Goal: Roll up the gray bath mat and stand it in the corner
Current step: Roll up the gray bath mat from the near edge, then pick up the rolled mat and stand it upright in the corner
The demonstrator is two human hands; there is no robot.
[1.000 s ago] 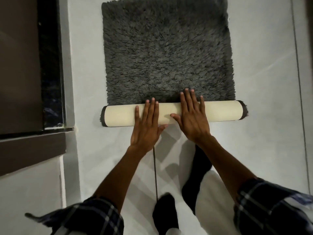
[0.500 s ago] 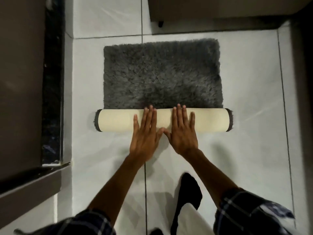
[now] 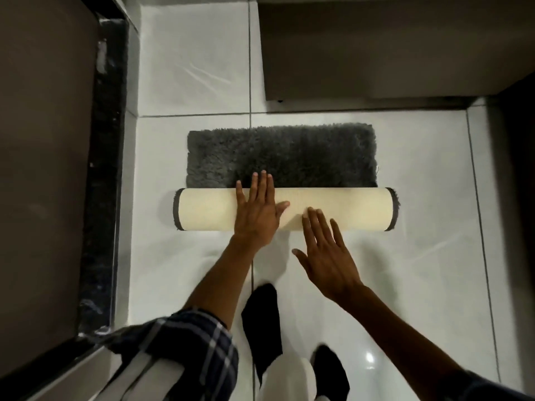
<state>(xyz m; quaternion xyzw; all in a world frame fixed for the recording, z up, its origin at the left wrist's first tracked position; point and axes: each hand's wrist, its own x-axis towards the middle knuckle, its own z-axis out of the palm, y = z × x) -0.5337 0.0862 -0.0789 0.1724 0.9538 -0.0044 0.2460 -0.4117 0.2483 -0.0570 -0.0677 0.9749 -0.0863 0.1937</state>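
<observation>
Your gray bath mat lies on the white tile floor, part rolled: the cream-backed roll sits along its near edge, shaggy pile still flat beyond the roll. Your left hand lies flat on the roll, fingers spread, nothing grasped. Your right hand is open on the near side of the roll, fingertips over its near edge; contact unclear. Dark socks stand on the floor nearer you than the roll.

The gray bath mat lies mostly rolled, its cream backing outward on the roll. A short shaggy strip remains flat on the white tiles beyond it.
</observation>
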